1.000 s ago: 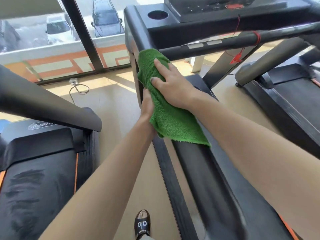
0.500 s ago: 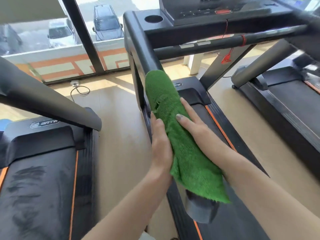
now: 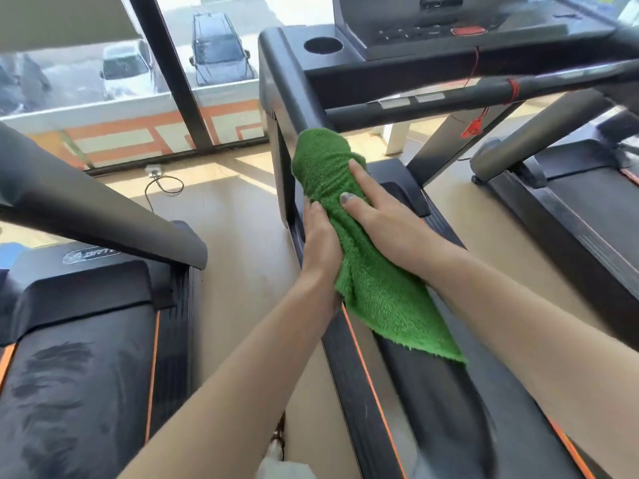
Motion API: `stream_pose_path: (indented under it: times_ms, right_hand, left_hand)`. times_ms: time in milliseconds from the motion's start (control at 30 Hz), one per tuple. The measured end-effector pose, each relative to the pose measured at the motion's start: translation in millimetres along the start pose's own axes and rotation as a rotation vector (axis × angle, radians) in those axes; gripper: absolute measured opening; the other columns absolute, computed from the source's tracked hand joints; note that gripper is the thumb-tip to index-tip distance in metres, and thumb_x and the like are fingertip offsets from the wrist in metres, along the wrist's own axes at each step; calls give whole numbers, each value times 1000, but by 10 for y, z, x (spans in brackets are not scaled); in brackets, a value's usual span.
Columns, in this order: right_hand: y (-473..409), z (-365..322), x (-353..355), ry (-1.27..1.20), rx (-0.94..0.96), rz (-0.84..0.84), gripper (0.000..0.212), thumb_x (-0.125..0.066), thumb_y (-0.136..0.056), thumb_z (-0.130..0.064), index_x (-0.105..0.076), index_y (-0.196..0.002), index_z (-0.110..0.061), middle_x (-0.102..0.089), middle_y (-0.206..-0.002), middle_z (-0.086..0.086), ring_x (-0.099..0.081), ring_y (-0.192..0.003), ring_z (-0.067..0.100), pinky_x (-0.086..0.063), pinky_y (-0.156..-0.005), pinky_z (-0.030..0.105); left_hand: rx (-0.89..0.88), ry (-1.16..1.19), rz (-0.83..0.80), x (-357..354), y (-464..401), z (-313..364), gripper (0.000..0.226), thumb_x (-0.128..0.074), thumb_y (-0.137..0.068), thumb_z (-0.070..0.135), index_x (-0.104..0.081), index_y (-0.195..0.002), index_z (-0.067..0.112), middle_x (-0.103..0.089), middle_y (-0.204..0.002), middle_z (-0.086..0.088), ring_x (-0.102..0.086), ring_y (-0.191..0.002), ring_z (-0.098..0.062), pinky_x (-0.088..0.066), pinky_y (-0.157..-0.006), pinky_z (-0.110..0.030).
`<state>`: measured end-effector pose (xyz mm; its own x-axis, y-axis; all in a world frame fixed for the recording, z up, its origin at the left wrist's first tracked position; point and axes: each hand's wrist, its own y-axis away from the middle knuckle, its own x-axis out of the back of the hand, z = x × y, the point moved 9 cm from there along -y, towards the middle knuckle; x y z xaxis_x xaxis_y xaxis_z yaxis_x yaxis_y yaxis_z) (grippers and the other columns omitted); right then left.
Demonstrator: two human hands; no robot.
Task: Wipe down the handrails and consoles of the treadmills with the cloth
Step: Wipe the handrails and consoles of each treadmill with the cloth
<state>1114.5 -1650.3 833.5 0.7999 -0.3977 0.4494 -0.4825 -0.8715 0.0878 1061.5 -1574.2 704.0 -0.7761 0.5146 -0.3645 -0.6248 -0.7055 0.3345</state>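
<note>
A green terry cloth (image 3: 359,250) is wrapped over the left handrail (image 3: 446,409) of the middle treadmill, its frayed edge hanging toward me. My left hand (image 3: 320,247) grips the cloth and rail from the left side. My right hand (image 3: 383,219) lies on top of the cloth with fingers fairly straight, pressing it onto the rail. The rail runs up to the black console (image 3: 449,32), which has a round cup holder (image 3: 323,44) and a red button (image 3: 468,30). A crossbar (image 3: 484,95) sits below the console.
A second treadmill (image 3: 79,357) with its own handrail (image 3: 86,209) stands at the left, a third (image 3: 570,202) at the right. A cable (image 3: 162,183) lies on the beige floor by the window. A red safety clip (image 3: 473,127) dangles from the crossbar.
Both hands slid the cloth down the handrail toward me, then back up toward the console. The right hand now lies flatter on top of the cloth.
</note>
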Motion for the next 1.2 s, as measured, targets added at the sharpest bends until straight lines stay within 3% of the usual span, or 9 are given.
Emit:
stream_pose_path:
  times_ms: [167, 367, 500, 633, 733, 833, 933, 1100, 1200]
  right_hand:
    - [-841, -296, -36, 368, -31, 28, 59, -37, -106, -40, -12, -160, -39, -4, -170, -3, -8, -155, 15, -10, -121, 34]
    - [-1585, -507, -60, 523, 8, 64, 55, -35, -106, -40, -19, -159, -41, 1, -170, -4, 0, -155, 12, -2, -125, 35]
    - [-1942, -541, -14, 503, -43, 81, 55, -36, -104, -46, -21, -156, -48, -2, -169, -8, -7, -155, 12, -7, -124, 34]
    - [-1715, -507, -12, 503, -52, 95, 53, -39, -106, -39, -24, -155, -48, -5, -168, -13, -7, -153, 5, -4, -114, 18]
    - [-1333, -455, -36, 468, -34, 88, 46, -39, -106, -40, -27, -147, -58, -6, -167, -20, -6, -151, -5, -5, -121, 21]
    - [-1265, -431, -25, 409, -43, 100, 42, -28, -97, -59, -26, -139, -66, -6, -164, -29, -4, -147, -15, -6, -123, 23]
    - [-1517, -476, -11, 398, 0, 107, 60, -22, -96, -60, -22, -155, -45, -9, -164, -27, -2, -146, -16, -6, -126, 28]
    - [-2256, -544, 11, 395, 16, 102, 56, -26, -108, -43, -19, -161, -26, -11, -167, -13, -2, -150, -7, -2, -126, 28]
    - [-2703, -630, -13, 591, 45, 106, 56, -23, -110, -38, -15, -161, -15, -7, -169, -2, 3, -154, 5, 5, -125, 26]
  left_hand:
    - [-34, -207, 35, 152, -1024, 378, 95, -28, -68, 88, -44, -146, 38, -51, -149, 3, -50, -137, -23, -42, -111, -51]
    - [4, -119, -7, 269, -2073, 575, 105, -45, -45, 107, -42, -139, 59, -50, -151, 8, -51, -136, -23, -40, -111, -52]
    - [-138, -290, -5, 181, -1733, 1304, 69, -37, -83, 80, -32, -146, 54, -40, -157, 4, -40, -143, -22, -35, -116, -53]
    - [-296, -474, -88, 89, -1118, 1439, 72, -24, -94, 58, -11, -161, 36, -16, -168, 9, -14, -154, -13, -15, -125, -47]
    - [-395, -577, -179, -11, -680, 1375, 71, -23, -96, 40, -8, -163, 22, -7, -170, 7, -2, -154, -5, -3, -126, -40]
    - [-428, -726, -166, -68, -743, 1459, 69, -20, -96, 33, -6, -162, 19, -1, -170, 3, 6, -154, -6, 12, -124, -36]
    - [-497, -848, -144, -145, -1076, 1686, 61, -22, -106, 27, 0, -162, 23, 9, -169, 9, 17, -152, -3, 22, -119, -36]
    - [-539, -907, -71, -100, -1726, 2104, 65, -20, -100, 34, -6, -163, 27, 7, -169, 14, 12, -154, -7, 16, -121, -45]
    - [-554, -954, -77, -43, -2142, 2314, 72, -16, -92, 40, -8, -162, 27, 5, -168, 16, 9, -154, -6, 15, -121, -45]
